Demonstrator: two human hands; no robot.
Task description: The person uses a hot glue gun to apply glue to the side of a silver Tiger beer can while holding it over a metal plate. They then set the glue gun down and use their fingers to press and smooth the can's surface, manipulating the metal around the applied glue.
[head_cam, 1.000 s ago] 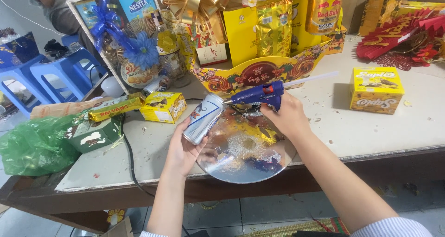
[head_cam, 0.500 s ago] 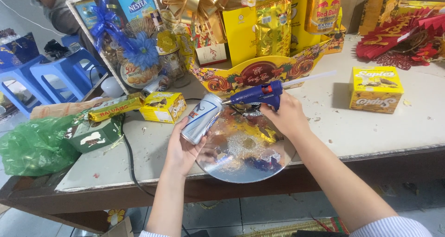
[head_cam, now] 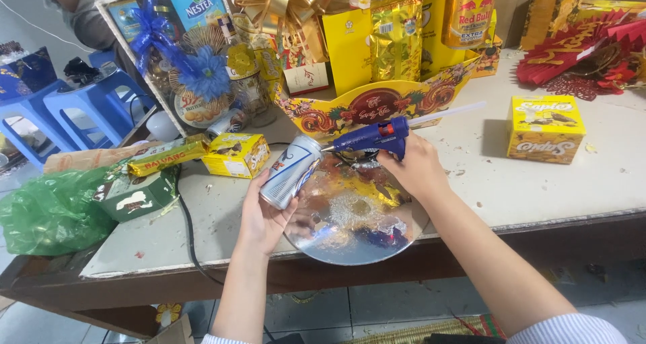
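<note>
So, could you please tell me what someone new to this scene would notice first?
Probably the blue glue gun in the right hand, its nozzle at the top of the silver drink can that the left hand holds tilted above a round mirrored tray at the table's near edge. Behind them stand gift hampers, one with a big gold bow, one with a blue ribbon flower.

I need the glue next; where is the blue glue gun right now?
In the right hand, the blue glue gun points at the drink can, above the shiny round tray.
</note>
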